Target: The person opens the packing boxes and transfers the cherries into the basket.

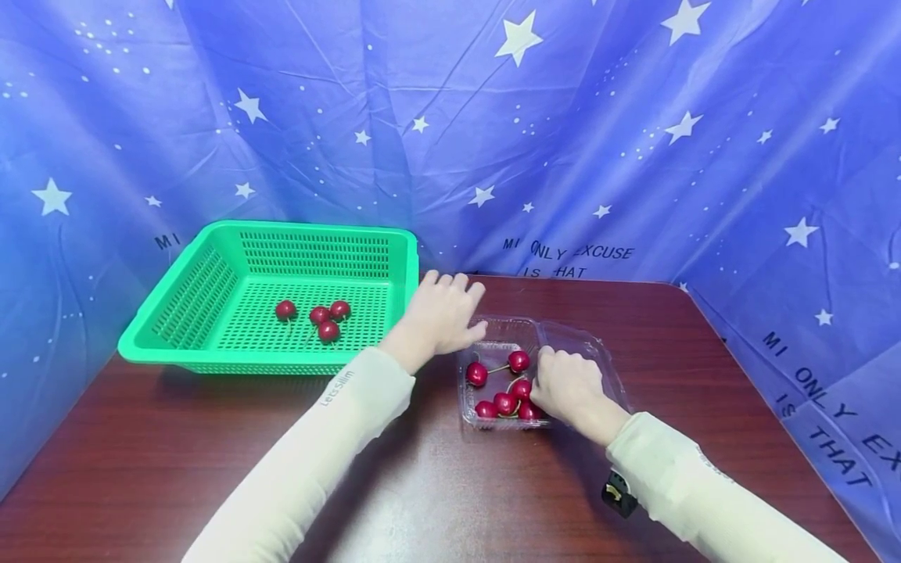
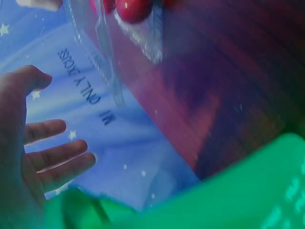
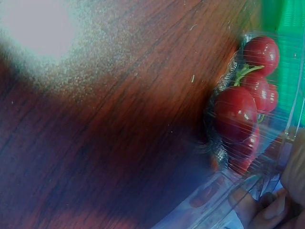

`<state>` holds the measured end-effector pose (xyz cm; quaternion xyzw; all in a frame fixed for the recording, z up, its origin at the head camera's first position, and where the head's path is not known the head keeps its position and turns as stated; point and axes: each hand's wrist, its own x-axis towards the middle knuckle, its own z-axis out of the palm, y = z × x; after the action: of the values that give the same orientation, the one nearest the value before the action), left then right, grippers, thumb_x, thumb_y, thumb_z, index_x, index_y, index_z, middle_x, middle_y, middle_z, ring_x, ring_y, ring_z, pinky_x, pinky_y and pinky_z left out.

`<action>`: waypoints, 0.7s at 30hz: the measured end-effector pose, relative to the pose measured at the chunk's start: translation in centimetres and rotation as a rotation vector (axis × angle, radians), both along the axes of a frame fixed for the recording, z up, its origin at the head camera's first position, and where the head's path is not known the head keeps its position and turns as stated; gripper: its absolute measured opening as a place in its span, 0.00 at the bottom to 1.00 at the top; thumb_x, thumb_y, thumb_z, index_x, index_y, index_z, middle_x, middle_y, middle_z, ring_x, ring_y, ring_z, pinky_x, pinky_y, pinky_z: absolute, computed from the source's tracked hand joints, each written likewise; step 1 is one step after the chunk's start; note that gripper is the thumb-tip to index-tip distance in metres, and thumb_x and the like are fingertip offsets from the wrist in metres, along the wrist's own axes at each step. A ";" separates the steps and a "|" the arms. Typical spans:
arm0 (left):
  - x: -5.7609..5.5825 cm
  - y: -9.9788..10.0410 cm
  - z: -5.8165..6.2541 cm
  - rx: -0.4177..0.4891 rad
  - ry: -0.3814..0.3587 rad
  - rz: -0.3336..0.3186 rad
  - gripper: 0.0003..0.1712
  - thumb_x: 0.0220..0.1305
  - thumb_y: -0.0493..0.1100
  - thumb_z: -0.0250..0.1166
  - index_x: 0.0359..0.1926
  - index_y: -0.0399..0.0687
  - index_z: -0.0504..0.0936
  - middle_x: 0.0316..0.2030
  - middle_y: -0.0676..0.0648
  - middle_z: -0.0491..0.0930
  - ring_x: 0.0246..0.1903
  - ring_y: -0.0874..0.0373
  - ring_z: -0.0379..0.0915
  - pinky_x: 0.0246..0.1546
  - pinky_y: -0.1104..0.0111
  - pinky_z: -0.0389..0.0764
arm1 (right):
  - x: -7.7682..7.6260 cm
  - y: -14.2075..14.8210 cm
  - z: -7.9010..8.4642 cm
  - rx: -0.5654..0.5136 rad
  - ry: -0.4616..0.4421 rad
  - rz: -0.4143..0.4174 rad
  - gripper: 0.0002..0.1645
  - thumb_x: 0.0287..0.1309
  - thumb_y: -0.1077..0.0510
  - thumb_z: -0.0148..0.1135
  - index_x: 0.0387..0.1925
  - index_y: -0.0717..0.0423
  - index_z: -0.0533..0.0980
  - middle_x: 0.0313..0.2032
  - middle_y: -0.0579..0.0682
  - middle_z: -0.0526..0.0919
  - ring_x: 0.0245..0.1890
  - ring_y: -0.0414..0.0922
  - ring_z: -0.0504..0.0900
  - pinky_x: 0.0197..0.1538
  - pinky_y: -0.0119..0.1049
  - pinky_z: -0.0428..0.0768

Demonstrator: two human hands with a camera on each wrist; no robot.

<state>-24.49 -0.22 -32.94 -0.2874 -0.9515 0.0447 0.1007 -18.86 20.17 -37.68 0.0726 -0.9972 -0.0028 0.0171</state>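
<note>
My left hand [image 1: 439,313] hovers between the green plastic basket [image 1: 260,360] and the clear plastic clamshell box [image 1: 508,322], its fingers loosely spread. Nothing lies in that palm in the left wrist view. My right hand [image 1: 573,391] grips the side of the box where the lid [image 1: 580,340] joins it; its fingers [image 3: 274,210] curl behind the clear plastic in the right wrist view. Several red cherries [image 1: 504,403] with green stems lie inside the box. Several more cherries [image 1: 328,331] rest on the basket's slotted floor, left of my left hand.
The brown wooden table [image 1: 422,485] carries both containers, basket at left and box right of the middle. The box lid is folded open to the right. A blue cloth [image 1: 450,164] with white stars hangs behind the table and along its sides.
</note>
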 end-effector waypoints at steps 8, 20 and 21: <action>0.5 2.7 -1.3 -0.031 -0.038 -0.021 0.29 0.62 0.63 0.54 0.55 0.49 0.73 0.49 0.45 0.80 0.50 0.50 0.75 0.56 0.55 0.71 | -0.1 0.1 0.0 0.005 -0.004 -0.001 0.11 0.44 0.57 0.58 0.23 0.63 0.71 0.23 0.65 0.84 0.23 0.63 0.82 0.20 0.54 0.77; 1.7 5.5 -4.9 -0.008 -0.019 -0.052 0.26 0.62 0.61 0.54 0.52 0.50 0.75 0.47 0.47 0.82 0.49 0.52 0.76 0.55 0.56 0.72 | -0.1 0.0 -0.1 0.011 -0.014 -0.004 0.11 0.45 0.57 0.58 0.24 0.64 0.72 0.26 0.66 0.85 0.25 0.64 0.82 0.22 0.56 0.79; 1.7 5.7 -5.1 -0.007 -0.022 -0.049 0.26 0.62 0.62 0.54 0.52 0.50 0.75 0.47 0.47 0.82 0.49 0.52 0.77 0.55 0.55 0.72 | -0.1 0.0 -0.1 0.011 -0.013 -0.006 0.11 0.45 0.57 0.58 0.24 0.64 0.72 0.26 0.66 0.85 0.25 0.64 0.82 0.22 0.56 0.79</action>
<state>-22.75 5.48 -38.06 -0.3116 -0.9450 0.0424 0.0901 -18.97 20.15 -37.78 0.0695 -0.9975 -0.0080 0.0101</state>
